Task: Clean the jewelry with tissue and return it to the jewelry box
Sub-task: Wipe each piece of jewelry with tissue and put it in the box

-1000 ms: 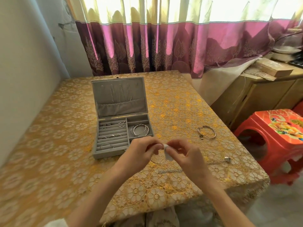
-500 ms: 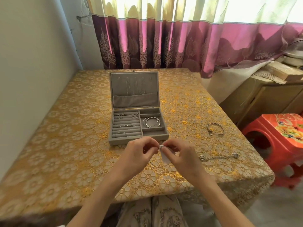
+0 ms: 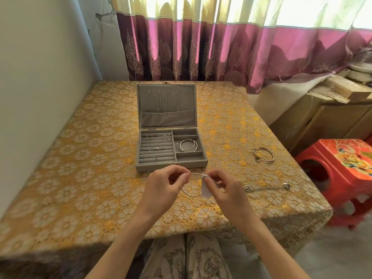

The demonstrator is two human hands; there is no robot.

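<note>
The person's left hand is pinching the top left of a thin silver bangle between thumb and forefinger, holding it above the table just in front of the open jewelry box. The right hand is pinching a small white tissue around the bangle's upper right rim. The ring is hanging roughly upright, its open face turned toward the person, the gripped span running left to right between the hands. The box's lid is standing raised at the far side. A bracelet and a chain are lying on the cloth to the right.
</note>
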